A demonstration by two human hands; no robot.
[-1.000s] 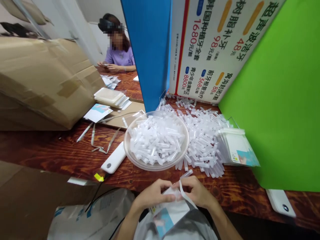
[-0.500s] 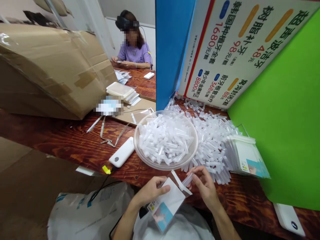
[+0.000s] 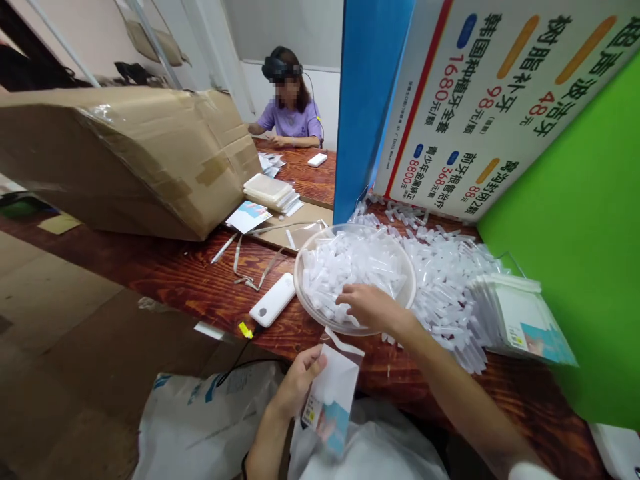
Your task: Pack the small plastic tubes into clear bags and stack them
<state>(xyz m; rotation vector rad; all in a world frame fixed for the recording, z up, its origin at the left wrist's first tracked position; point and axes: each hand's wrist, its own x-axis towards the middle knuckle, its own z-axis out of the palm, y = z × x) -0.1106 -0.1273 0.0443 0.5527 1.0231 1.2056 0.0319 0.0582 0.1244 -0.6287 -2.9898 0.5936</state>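
Observation:
My left hand (image 3: 301,377) is closed on a clear plastic bag (image 3: 334,393) with a white and blue printed card inside. The bag's flap stands open at the top, and the hand grips its left edge above my lap. My right hand (image 3: 367,305) reaches over the front of a round, translucent bowl (image 3: 306,301). Its fingers are bent and slightly apart among small clear plastic tubes (image 3: 345,257); I see nothing held in them, though the fingertips are partly hidden. More loose tubes (image 3: 440,280) lie heaped to the bowl's right.
Filled bags (image 3: 530,320) stand stacked at the right by a green panel (image 3: 595,267). A white power bank (image 3: 273,300) with a cable lies left of the bowl. A large cardboard box (image 3: 165,160) stands at the left. Another person (image 3: 293,120) sits across the table.
My right hand has moved from the bag's opening up and left to the bowl; the tube it held is out of sight. The left hand still holds the bag, now more upright. The view has shifted left.

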